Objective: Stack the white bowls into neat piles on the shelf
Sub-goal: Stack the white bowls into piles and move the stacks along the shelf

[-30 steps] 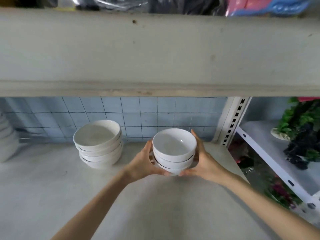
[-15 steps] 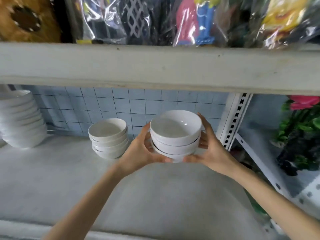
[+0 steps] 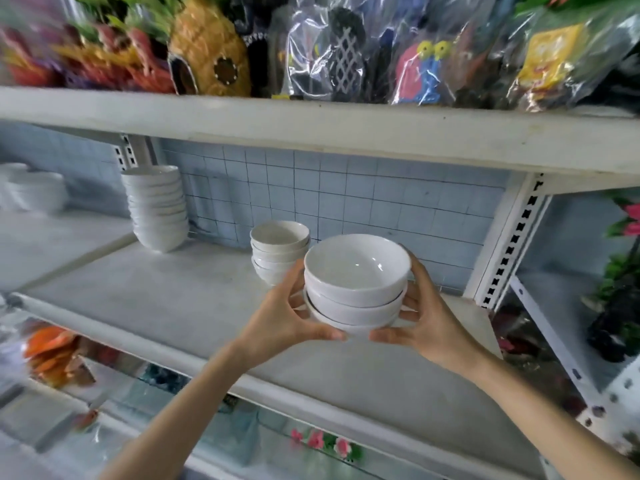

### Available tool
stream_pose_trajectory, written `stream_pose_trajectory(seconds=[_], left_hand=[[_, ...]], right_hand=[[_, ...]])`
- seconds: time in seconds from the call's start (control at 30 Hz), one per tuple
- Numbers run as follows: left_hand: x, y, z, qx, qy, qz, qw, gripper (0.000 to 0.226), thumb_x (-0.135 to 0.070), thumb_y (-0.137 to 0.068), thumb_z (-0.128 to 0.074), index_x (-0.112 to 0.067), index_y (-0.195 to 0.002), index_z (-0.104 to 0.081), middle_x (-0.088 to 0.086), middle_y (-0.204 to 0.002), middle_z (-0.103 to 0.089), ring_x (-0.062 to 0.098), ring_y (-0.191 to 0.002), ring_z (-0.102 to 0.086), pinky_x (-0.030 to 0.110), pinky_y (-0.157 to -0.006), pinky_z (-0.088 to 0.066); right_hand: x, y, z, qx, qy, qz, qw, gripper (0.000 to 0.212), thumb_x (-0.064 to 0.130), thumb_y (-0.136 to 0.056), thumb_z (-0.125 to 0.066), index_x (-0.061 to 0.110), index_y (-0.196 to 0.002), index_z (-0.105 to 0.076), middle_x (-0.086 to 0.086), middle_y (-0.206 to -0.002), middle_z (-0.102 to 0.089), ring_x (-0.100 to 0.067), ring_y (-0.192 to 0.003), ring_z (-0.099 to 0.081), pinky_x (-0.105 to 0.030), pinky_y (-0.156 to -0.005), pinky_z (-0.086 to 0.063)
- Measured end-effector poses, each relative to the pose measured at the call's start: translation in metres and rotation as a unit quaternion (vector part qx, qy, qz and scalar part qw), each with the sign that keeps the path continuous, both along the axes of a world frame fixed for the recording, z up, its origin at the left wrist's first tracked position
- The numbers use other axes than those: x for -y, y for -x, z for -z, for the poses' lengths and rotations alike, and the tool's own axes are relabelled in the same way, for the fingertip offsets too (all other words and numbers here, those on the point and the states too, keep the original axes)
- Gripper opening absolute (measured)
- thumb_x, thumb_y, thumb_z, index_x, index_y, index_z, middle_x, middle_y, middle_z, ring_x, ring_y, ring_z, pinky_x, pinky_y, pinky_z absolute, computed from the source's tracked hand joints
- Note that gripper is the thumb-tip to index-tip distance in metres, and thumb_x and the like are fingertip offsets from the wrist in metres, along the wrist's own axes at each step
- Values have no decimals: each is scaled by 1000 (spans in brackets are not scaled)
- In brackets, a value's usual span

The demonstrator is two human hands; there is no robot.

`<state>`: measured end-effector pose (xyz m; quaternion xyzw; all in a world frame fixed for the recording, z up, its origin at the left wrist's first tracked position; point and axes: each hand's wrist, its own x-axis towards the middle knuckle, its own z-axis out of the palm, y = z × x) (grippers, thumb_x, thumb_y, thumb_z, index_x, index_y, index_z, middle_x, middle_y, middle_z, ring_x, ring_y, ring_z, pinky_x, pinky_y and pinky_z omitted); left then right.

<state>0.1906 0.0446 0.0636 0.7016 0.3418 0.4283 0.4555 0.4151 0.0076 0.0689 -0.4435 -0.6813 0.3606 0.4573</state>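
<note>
A small stack of three white bowls [image 3: 356, 289] hangs in the air above the white shelf [image 3: 173, 299]. My left hand [image 3: 284, 320] grips its left side and my right hand [image 3: 426, 320] grips its right side, thumbs meeting under the bottom bowl. Just behind and left of it, a short pile of white bowls [image 3: 278, 249] stands on the shelf near the tiled back wall. A taller pile of white bowls [image 3: 157, 207] stands further left by the upright post.
The upper shelf board [image 3: 311, 129] runs overhead, loaded with bagged toys and a pineapple ornament [image 3: 207, 50]. A slotted post [image 3: 509, 244] bounds the shelf on the right, with artificial plants [image 3: 620, 299] beyond. More white dishes [image 3: 34, 192] sit at far left.
My hands have lifted the three-bowl stack up off the shelf and toward me. My view has pulled back and risen, bringing the upper shelf's goods and the tall left pile into sight.
</note>
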Motion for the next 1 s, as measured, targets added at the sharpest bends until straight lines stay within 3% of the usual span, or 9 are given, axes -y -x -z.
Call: stream_pose_trajectory(seconds=[0.1, 0.23, 0.33, 0.43, 0.6, 0.67, 0.73, 0.83, 1.0], left_hand=[[4, 19, -7, -1, -2, -20, 1000, 100, -26, -42, -90, -42, -129, -43, -12, -119, -64, 11, -107, -63, 32, -88, -54], [5, 50, -11, 9, -2, -48, 999, 109, -25, -41, -90, -28, -137, -40, -13, -118, -65, 7, -105, -63, 25, -83, -53], [5, 74, -15, 11, -12, -62, 998, 100, -24, -43, -89, -34, -132, -44, -14, -118, -65, 7, -103, -63, 30, -85, -54], [2, 112, -20, 3, -16, -79, 997, 94, -27, -43, -88, -44, -125, -46, -17, -118, -64, 6, -104, -62, 32, -89, -54], [-8, 187, -27, -14, -25, -92, 995, 89, -22, -45, -90, -51, -118, -48, -24, -116, -63, 4, -106, -61, 30, -93, -52], [-12, 216, -28, -16, -27, -95, 995, 90, -26, -44, -90, -53, -118, -48, -25, -117, -62, 4, -107, -61, 29, -92, -52], [-16, 245, -27, -15, -23, -100, 995, 95, -30, -42, -89, -48, -125, -45, -20, -122, -61, 7, -110, -60, 31, -90, -53], [-22, 285, -26, -11, -22, -107, 994, 99, -33, -40, -89, -47, -126, -44, -19, -121, -62, 4, -109, -60, 22, -83, -52], [-32, 342, -22, -12, -13, -126, 992, 111, -32, -42, -91, -39, -138, -37, -15, -128, -58, 4, -113, -58, 28, -91, -52]], right_hand=[[-4, 18, -5, -15, -3, -22, 1000, 117, 31, -48, -88, 50, -138, -16, 9, -136, -48, 2, -119, -52, -21, -89, -50], [-15, 46, -11, -23, 8, -44, 999, 121, 46, -42, -90, 49, -139, -17, 24, -128, -53, 0, -120, -52, -25, -91, -51], [-23, 71, -13, -36, 16, -63, 997, 122, 43, -41, -91, 52, -138, -17, 24, -126, -55, -2, -117, -54, -25, -86, -53], [-32, 110, -14, -45, 17, -80, 996, 124, 25, -47, -89, 47, -143, -14, 12, -135, -50, -7, -116, -57, -26, -82, -54], [-46, 185, -16, -47, 8, -85, 995, 122, 48, -37, -92, 57, -135, -20, 20, -131, -51, -7, -118, -55, -30, -87, -54], [-51, 215, -16, -52, -1, -92, 994, 118, 47, -38, -91, 58, -134, -23, 24, -130, -51, -5, -119, -54, -32, -90, -53], [-55, 244, -16, -64, 1, -99, 993, 121, 45, -38, -92, 56, -136, -22, 14, -137, -46, -8, -122, -53, -36, -90, -53], [-63, 283, -13, -73, 9, -105, 992, 119, 45, -36, -93, 61, -131, -24, 15, -134, -47, -7, -117, -55, -30, -86, -55], [-82, 338, -14, -65, 17, -125, 990, 118, 17, -48, -87, 49, -138, -18, 27, -127, -50, -3, -116, -55, -25, -79, -54]])
